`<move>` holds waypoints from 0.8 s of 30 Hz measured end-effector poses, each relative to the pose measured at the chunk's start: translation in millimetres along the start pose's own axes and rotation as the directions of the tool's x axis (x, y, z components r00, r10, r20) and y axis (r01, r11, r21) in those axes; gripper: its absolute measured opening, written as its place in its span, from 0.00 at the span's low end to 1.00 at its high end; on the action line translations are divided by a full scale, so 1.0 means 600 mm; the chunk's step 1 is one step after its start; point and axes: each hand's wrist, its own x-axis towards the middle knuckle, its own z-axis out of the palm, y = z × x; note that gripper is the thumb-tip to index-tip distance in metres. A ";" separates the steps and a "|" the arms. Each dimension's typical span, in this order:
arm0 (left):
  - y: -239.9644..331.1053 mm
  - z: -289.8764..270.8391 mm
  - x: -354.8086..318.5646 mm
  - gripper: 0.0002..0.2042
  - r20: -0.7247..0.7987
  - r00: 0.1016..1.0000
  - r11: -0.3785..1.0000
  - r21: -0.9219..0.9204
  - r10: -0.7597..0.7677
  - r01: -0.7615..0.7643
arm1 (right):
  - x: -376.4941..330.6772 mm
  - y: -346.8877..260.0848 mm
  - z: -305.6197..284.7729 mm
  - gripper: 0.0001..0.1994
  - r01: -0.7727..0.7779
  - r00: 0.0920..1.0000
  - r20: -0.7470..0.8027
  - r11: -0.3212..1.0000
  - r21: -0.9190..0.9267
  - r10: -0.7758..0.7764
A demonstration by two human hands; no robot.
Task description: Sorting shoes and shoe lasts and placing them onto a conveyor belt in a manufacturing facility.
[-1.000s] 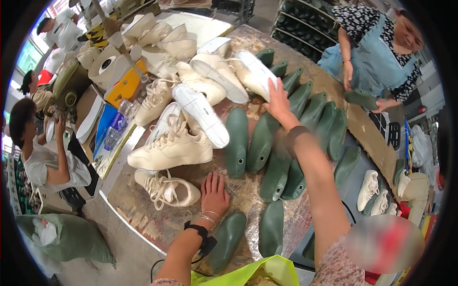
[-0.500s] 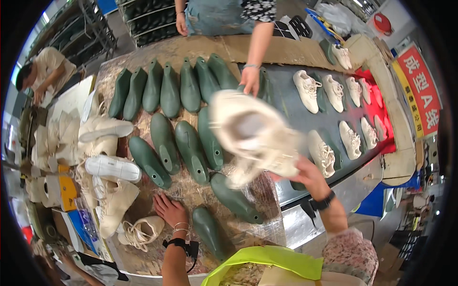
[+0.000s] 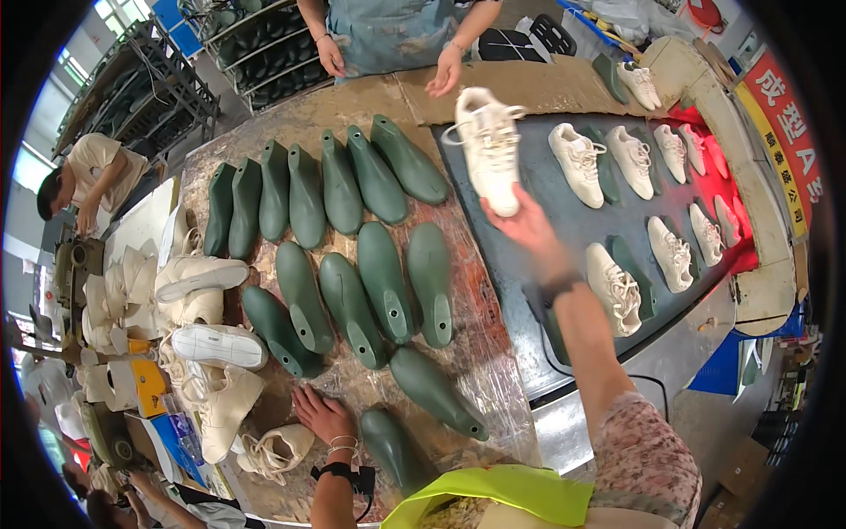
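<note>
At the far left end of the dark belt is a cream lace-up sneaker (image 3: pixel 493 150), its toe toward me. My right hand (image 3: pixel 526 227) grips it by the toe; whether its sole touches the belt, I cannot tell. Flat on the worn table, fingers stretched out, my left hand (image 3: pixel 322 414) lies between a cream sneaker (image 3: pixel 276 451) on its left and a green shoe last (image 3: pixel 394 450) on its right. Several more green lasts (image 3: pixel 357 291) lie in rows beyond it. Across the table, a co-worker's open hand (image 3: pixel 446 70) is just beyond the sneaker's heel, apart from it.
Paired cream sneakers (image 3: pixel 630 163) and green lasts stand along the dark belt (image 3: pixel 529 256), which runs right into a red-lit machine opening (image 3: pixel 736 225). Cream sneakers (image 3: pixel 218 346) are piled at the table's left. A black cable (image 3: pixel 648 381) hangs off the belt's near edge.
My right hand has carried the sneaker away from me, from over the lasts to the belt, turning it upright. The co-worker's hand has drawn back from it. My left hand stays on the table.
</note>
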 end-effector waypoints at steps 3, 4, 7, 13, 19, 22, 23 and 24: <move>0.006 -0.015 -0.012 0.23 0.003 1.000 1.000 -0.021 -0.007 0.007 | 0.043 0.041 -0.066 0.25 0.013 0.991 -0.133 0.998 -0.054 -0.020; 0.009 -0.016 -0.013 0.23 0.013 1.000 1.000 -0.017 -0.010 0.010 | 0.044 0.050 -0.088 0.25 -0.007 0.980 -0.197 0.997 -0.072 -0.008; 0.004 -0.013 -0.019 0.23 0.006 1.000 1.000 -0.014 0.005 -0.005 | 0.026 0.071 -0.116 0.26 -0.112 0.925 -0.379 0.973 -0.204 0.027; 0.009 -0.002 -0.009 0.24 0.032 0.998 0.994 -0.089 -0.058 0.061 | -0.084 0.073 -0.082 0.33 -0.256 0.758 -0.648 0.879 -0.402 -0.076; -0.011 -0.001 0.011 0.24 -0.024 0.999 0.994 -0.102 -0.039 0.036 | -0.300 0.241 0.117 0.16 -0.344 0.938 -0.295 0.401 -0.849 0.181; -0.003 0.006 0.010 0.24 -0.042 0.996 0.990 -0.119 -0.077 0.071 | -0.345 0.361 0.189 0.18 -0.458 0.839 -0.256 0.369 -0.809 0.481; 0.010 0.008 0.012 0.24 -0.041 0.997 0.992 -0.111 -0.065 0.060 | -0.349 0.404 0.212 0.20 -0.447 0.802 -0.199 0.346 -0.825 0.563; 0.003 0.008 0.007 0.24 -0.037 0.996 0.991 -0.112 -0.075 0.071 | -0.347 0.457 0.228 0.23 -0.369 0.761 -0.104 0.294 -0.882 0.641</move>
